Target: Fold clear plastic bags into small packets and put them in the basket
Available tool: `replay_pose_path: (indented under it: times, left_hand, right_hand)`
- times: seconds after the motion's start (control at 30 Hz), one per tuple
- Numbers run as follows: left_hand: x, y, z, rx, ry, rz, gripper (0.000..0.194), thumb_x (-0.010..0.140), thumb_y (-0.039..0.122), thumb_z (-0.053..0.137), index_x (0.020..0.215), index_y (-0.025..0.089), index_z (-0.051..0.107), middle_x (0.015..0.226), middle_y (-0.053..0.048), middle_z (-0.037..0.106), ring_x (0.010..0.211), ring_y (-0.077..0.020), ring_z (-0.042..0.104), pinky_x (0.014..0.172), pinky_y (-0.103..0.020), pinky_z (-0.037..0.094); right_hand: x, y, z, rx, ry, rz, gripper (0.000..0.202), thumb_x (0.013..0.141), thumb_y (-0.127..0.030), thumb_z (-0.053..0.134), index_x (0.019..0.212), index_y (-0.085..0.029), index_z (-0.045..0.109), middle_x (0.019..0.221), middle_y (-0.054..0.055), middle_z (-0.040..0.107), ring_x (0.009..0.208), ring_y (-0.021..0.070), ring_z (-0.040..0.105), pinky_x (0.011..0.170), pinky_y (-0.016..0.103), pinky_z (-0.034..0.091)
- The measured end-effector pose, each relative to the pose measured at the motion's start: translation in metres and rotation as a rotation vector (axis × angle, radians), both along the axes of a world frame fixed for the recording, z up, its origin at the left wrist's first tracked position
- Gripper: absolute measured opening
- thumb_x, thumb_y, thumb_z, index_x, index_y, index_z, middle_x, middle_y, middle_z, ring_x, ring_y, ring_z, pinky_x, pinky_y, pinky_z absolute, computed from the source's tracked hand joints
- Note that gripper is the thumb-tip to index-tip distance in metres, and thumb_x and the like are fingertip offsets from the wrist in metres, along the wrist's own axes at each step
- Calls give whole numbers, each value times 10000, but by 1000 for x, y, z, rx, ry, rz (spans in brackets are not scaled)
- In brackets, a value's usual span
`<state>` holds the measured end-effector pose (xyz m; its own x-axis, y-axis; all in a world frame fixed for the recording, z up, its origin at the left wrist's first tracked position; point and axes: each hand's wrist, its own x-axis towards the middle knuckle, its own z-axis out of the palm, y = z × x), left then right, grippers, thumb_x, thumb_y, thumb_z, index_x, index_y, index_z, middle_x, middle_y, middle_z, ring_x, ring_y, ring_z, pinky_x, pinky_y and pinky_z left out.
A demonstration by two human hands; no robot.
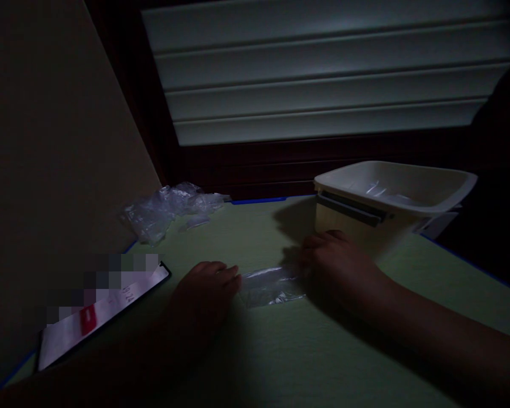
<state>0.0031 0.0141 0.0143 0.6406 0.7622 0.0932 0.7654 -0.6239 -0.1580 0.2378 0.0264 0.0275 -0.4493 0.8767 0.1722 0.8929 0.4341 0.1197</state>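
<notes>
A flat, clear plastic bag (pixel 274 288) lies on the green tabletop between my two hands. My left hand (pixel 210 292) is closed at the bag's left edge, fingers bent together and pointing right. At the right end of the bag, my right hand (pixel 334 263) is curled, with its fingertips pinched down at the edge. Dim light hides the exact grip of both hands. Just behind my right hand stands a cream plastic bin (pixel 348 218) with a dark grey handle and some clear plastic inside.
Crumpled clear plastic bags (pixel 165 209) lie in a heap at the back left. A lit phone (pixel 106 314) rests at the left edge of the green table (pixel 272 357), which has blue edging. Beyond the table rises a slatted panel (pixel 323 73) in a dark frame.
</notes>
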Motion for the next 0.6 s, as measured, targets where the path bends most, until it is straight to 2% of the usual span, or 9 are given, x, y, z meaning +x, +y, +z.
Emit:
replay_pose_path:
  times: [0.13,0.23,0.4,0.5,0.6]
  left_hand:
    - [2,-2,2,-6,26,6,298,792,0,486,1023,133,618,1118,-107,623,965,-262,580,820,-411,458]
    - [1,-2,0,-2,37,-4,308,790,-10,482,1032,129,611,1128,-108,616,968,-261,577,826,-409,458]
    - [-1,-3,-2,35,-3,-26,277,797,-4,494,1003,139,610,1093,-94,626,946,-240,585,833,-399,466]
    - [0,-3,-2,59,-4,-25,282,791,-20,491,993,140,605,1052,-80,636,922,-226,587,819,-385,477]
    - [0,-2,-3,65,13,-34,257,785,-20,501,945,144,615,990,-71,650,878,-225,594,787,-384,488]
  right_hand:
    - [-2,-5,5,31,-149,-26,235,763,-29,501,771,-141,707,852,128,659,857,284,579,822,416,369]
    - [-4,-8,7,130,-198,-31,243,775,-30,481,815,-122,703,895,148,658,859,301,578,856,454,356]
    - [-12,-14,4,324,-29,167,291,794,-61,491,1038,-102,643,1028,147,647,884,273,579,866,431,374]
    - [-19,-19,-2,259,170,323,308,831,-109,464,1107,-98,601,1063,131,641,935,239,574,887,402,383]
    - [-24,-24,-8,47,270,430,392,894,-272,419,1214,-71,521,1204,150,567,1065,233,525,945,386,365]
